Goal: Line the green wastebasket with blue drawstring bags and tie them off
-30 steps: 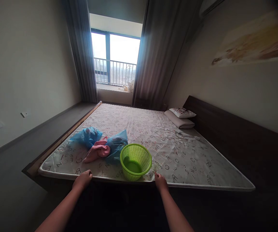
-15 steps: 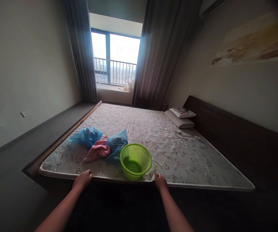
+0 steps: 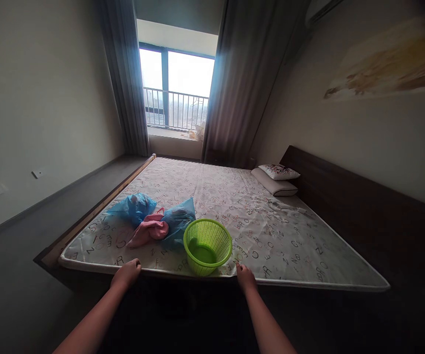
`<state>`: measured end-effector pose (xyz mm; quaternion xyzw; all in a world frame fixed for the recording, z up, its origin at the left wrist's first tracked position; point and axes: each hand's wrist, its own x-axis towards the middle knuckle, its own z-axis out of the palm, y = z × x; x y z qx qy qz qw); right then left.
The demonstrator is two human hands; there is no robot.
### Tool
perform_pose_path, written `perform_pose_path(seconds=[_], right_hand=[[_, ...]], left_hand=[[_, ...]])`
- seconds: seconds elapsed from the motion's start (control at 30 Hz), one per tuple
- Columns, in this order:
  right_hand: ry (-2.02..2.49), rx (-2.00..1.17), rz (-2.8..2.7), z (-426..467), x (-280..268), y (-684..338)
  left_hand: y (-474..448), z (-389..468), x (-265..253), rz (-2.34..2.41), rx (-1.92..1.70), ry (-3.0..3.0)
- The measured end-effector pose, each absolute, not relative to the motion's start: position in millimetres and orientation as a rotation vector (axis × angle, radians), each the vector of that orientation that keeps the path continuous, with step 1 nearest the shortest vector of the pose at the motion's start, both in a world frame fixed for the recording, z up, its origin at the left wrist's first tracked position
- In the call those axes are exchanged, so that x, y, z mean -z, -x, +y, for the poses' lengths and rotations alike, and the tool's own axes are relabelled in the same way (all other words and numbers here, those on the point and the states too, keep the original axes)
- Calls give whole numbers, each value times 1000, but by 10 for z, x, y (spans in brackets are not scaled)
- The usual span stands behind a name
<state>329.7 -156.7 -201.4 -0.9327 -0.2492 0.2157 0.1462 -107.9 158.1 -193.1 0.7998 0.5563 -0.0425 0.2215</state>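
My left hand (image 3: 126, 274) is curled closed at the near edge of the mattress (image 3: 282, 236), left of the green basket. Also closed, my right hand (image 3: 246, 277) touches the same edge just right of the basket. The curled fingers hide whatever either hand may hold. Between them, a bright green plastic basket (image 3: 218, 244) stands upright, open side up, with nothing visible inside. Left of it lie a pink cloth (image 3: 149, 232) and two blue plastic bags, one bag (image 3: 178, 219) beside the basket and the other bag (image 3: 133, 205) farther left.
A patterned pillow (image 3: 279, 171) lies on a plain pillow (image 3: 273, 184) by the dark headboard (image 3: 352, 187). A wooden bed rail (image 3: 100, 211) runs along the left side. Beyond the bed are grey curtains (image 3: 242, 88) and a window (image 3: 190, 73).
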Motion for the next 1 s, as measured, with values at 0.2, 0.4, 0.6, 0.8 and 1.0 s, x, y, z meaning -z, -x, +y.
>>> perform_pose_path(seconds=[0.2,0.4,0.6,0.8,1.0], right_hand=[[2692,-625,-727,-1566,1974,-3282],[2708,-637,-728,-1562,1933,-3271],[2719,-636,-731,-1564,1937,-3270],[2720,-643,-722,-1555,1960,-3280],[2723,-610,-727,-1570,1936,-3253]], left_hand=[[1079,1586,1945,1531,109,-2208],[1094,1607,1985,1520,109,-2219],[1100,1620,2027,1511,106,-2225],[1099,1612,2010,1513,108,-2227],[1092,1583,1953,1512,99,-2222]])
